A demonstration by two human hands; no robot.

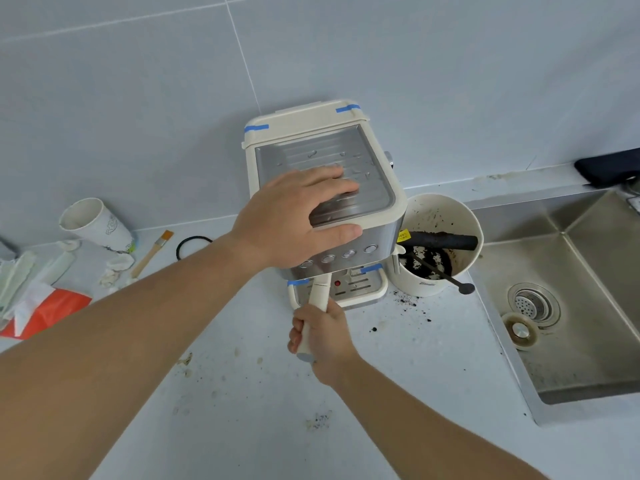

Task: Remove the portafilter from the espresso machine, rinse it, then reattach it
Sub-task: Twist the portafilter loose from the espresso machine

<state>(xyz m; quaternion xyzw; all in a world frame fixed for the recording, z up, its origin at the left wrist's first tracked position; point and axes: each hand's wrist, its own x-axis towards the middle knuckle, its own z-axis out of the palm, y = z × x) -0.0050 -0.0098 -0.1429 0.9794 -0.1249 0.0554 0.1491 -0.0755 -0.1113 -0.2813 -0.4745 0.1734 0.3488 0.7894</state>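
Desk (242,410): pale, flecked with coffee grounds, carrying everything below; a steel sink (588,341) is sunk into it on the person's right.

Espresso machine (388,209): cream and steel, standing against the tiled wall, a tub (426,285) of spent grounds just beside it on the sink side.

Left hand (294,216): laid flat on the machine's top tray, fingers spread and straight, thumb hooked over the front edge, apparently bracing the body.

Right hand (322,337): fingers wrapped tight round the portafilter handle, low in front of the machine.

Portafilter (317,299): head hidden under the machine's front, so whether it sits locked cannot be told. Its cream handle runs from the machine toward the person, angled slightly to the person's left. The right hand is the nearer and already holds it; any twist will likely swing the handle sideways about the hidden head.
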